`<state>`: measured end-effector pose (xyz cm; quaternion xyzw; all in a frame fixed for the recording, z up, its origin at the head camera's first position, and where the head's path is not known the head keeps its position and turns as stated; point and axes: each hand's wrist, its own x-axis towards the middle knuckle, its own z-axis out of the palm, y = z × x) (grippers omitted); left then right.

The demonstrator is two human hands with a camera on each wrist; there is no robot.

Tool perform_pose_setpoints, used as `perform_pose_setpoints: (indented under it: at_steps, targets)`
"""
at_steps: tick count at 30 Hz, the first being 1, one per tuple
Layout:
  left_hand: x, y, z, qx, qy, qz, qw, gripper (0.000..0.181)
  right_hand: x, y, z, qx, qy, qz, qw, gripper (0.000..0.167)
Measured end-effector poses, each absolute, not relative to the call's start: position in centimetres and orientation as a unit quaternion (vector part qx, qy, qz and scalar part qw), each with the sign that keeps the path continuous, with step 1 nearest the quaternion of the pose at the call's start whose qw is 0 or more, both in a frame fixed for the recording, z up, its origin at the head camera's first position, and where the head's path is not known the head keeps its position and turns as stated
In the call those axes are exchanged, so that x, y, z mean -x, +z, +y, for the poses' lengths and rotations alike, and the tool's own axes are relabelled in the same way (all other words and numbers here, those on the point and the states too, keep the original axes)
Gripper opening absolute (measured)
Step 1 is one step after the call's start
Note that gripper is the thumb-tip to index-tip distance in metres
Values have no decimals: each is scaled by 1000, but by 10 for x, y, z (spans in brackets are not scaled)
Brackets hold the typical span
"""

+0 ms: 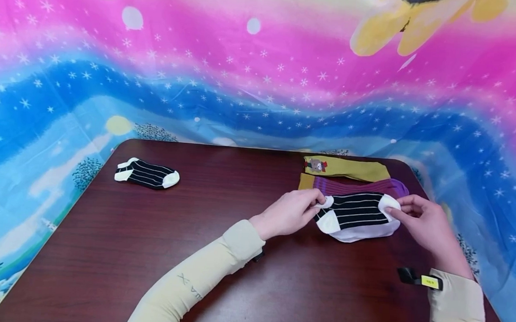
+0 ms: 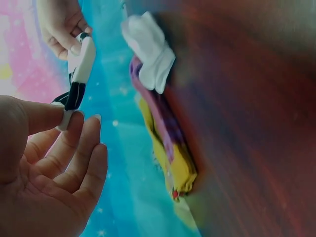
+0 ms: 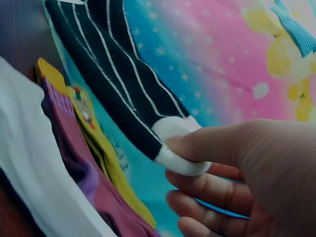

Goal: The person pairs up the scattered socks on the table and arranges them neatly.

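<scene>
A black sock with thin white stripes (image 1: 358,209) is stretched level between both hands, lifted off the table. My left hand (image 1: 291,212) pinches its white cuff between thumb and forefinger, the other fingers loosely bent in the left wrist view. At the other end, the right hand (image 1: 428,226) pinches the white toe (image 3: 182,148) between thumb and fingers. Below the held sock lies a white sock (image 1: 358,232), partly hidden by it in the head view. Behind that are a purple sock with a yellow cuff (image 1: 307,181) and a mustard sock with a bear figure (image 1: 356,168).
Another black striped sock with white heel and toe (image 1: 148,174) lies flat at the table's far left. The dark red wooden table (image 1: 196,225) ends at a cartoon-printed curtain (image 1: 227,70) behind and on both sides.
</scene>
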<state>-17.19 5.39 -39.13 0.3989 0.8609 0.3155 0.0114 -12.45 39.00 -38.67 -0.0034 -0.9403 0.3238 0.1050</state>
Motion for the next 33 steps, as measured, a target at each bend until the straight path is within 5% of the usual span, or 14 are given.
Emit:
perform_pose_setpoints:
  at_steps: [8, 23, 33]
  targets:
    - [160, -405, 67, -428, 290, 856, 14, 19, 113, -391, 406, -24, 308, -950, 40, 28]
    - [134, -437, 88, -484, 206, 849, 54, 21, 96, -415, 436, -70, 345, -918, -182, 17]
    - [128, -444, 101, -461, 149, 871, 79, 29, 102, -423, 431, -69, 275, -948, -145, 26]
